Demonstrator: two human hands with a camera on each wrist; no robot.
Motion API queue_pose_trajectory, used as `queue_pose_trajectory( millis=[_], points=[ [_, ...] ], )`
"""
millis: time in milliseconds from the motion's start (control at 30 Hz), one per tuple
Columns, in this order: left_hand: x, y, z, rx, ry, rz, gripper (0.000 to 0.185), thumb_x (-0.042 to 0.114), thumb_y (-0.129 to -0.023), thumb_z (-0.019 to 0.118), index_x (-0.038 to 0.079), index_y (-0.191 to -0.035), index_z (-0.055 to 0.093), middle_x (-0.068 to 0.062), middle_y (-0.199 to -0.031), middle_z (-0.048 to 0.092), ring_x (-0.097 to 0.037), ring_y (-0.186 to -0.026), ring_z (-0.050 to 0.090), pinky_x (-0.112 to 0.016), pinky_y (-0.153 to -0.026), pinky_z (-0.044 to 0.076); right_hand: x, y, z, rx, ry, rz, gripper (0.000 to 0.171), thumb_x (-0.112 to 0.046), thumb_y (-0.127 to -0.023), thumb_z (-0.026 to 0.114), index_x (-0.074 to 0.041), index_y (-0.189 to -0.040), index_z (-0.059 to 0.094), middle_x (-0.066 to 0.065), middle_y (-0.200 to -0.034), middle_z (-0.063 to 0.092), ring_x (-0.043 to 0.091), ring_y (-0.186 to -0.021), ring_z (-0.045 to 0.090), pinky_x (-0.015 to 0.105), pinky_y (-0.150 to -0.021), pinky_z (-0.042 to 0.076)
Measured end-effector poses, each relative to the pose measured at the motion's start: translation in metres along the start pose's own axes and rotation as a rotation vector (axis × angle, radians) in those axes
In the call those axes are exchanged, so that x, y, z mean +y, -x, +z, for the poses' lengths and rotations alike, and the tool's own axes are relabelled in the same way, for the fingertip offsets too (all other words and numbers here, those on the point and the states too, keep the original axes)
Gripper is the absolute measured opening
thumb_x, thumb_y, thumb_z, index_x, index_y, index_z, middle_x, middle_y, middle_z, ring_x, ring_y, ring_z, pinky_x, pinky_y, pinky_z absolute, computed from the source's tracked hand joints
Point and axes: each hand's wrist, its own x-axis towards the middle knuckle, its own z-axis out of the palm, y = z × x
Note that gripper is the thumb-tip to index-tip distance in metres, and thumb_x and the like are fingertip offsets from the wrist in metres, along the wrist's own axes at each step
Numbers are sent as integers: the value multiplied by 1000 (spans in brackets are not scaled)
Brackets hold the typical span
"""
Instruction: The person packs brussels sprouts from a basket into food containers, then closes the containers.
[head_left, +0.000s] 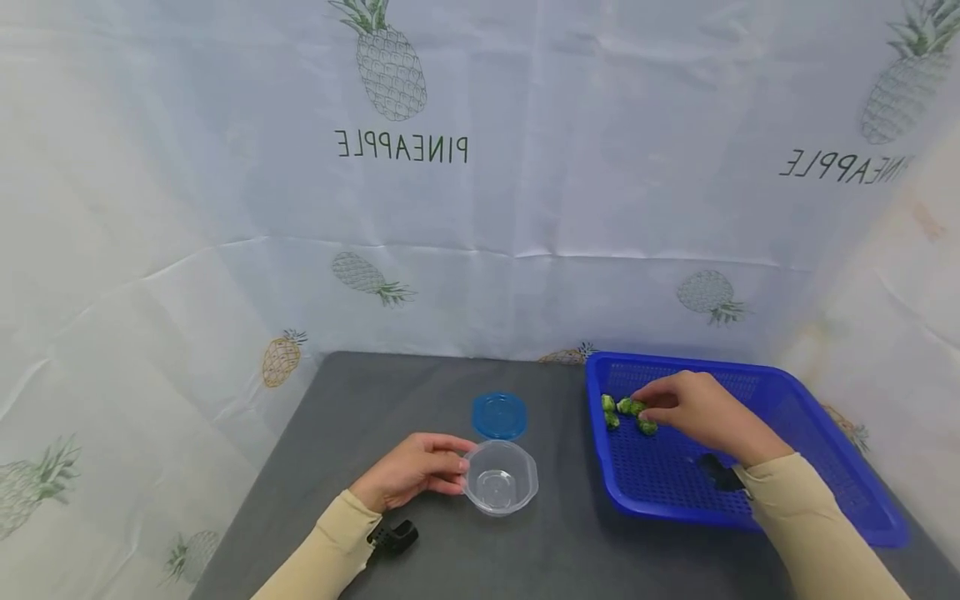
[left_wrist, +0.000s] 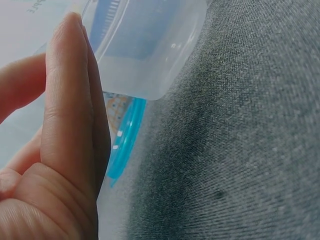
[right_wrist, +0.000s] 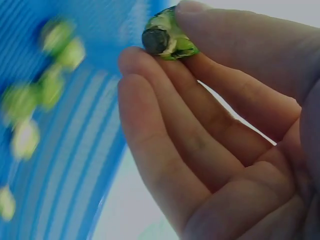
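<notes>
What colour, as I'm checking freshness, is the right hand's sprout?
The sprout is mostly green, dark-ended; right wrist view shows it best.

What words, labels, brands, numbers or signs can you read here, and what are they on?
"PINEAPPLE", mirror-reversed, on the hanging cloth.
"NEAPPLE", also reversed, farther right on the cloth; its beginning is too faint to read surely.
Left wrist view, upper left: cut-off lettering, too small and blurred to read surely.
Clear container, blue lid, basket: nothing readable.

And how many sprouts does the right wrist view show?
7: one sprout pinched by the right hand, six blurred sprouts inside the blue basket; others may be hidden.
</notes>
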Motion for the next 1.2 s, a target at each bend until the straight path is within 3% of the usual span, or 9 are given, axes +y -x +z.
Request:
queue_pose_trajectory(
  millis=[367, 567, 833, 1200],
  points=[
    [0, -6, -3, -13, 8, 4, 51, 8, -102, 71, -7, -149, 59, -8, -107, 76, -12, -88, 75, -31, -83, 68, -83, -33, 54, -10, -117, -105, 27, -17, -99, 80, -11, -125, 80, -2, -109, 81, 11, -95, 76, 36, -83, 67],
    [1, -5, -3, -23, 15, -3, 50, 11, -104, 70, -4, -151, 59, -7, -105, 76, -13, -88, 75, -30, -84, 68, -114, -45, 93, -45, -175, -169, 23, -14, -97, 82, -13, -121, 81, -3, -106, 81, 9, -92, 75, 31, -80, 66],
    [-5, 1, -2, -33, 40, -26, 51, 12, -104, 70, -4, -151, 59, -4, -101, 77, -11, -87, 75, -27, -82, 68, -125, -51, 140, -139, -220, -240, 23, -13, -97, 81, -9, -120, 82, -4, -99, 81, 9, -88, 75, 27, -75, 64],
    [-6, 1, 0, -23, 48, -34, 51, 13, -103, 69, -4, -150, 60, -6, -104, 77, -10, -85, 75, -26, -79, 67, -122, -53, 152, -134, -213, -271, 23, -9, -96, 82, -6, -118, 83, -1, -98, 81, 8, -84, 74, 24, -72, 63]
  ],
)
